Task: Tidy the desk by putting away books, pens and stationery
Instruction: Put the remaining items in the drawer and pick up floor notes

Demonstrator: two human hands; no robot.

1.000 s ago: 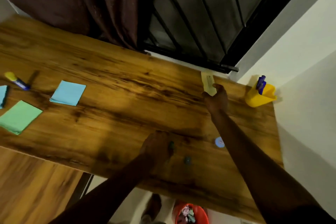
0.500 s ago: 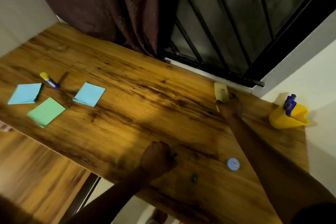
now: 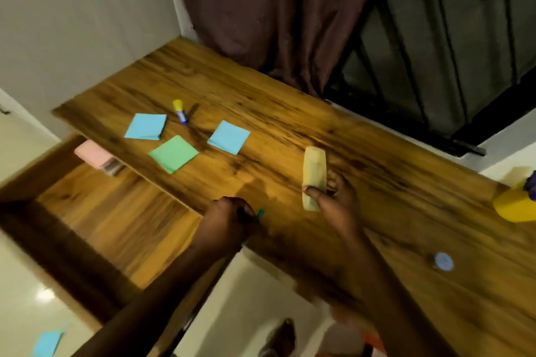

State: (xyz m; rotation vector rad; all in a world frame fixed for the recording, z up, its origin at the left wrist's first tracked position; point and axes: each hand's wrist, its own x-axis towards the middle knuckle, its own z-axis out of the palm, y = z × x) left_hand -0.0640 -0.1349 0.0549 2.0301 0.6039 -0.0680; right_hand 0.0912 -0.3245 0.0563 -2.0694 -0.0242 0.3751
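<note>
My right hand grips a pale yellow pad of notes above the middle of the wooden desk. My left hand is closed at the desk's front edge, and a small green tip sticks out of the fist. Two blue note pads, a green note pad and a glue stick with a yellow cap lie toward the desk's left end. At the far right stands a yellow pen holder with blue pens in it.
A small round blue object lies near the desk's front right. A pink block rests on the lower shelf to the left. A blue paper lies on the floor. A brown curtain and window bars are behind the desk.
My right hand has drawn the yellow pad back from the desk's far edge toward the middle. My view has swung left, so the note pads and lower shelf now show.
</note>
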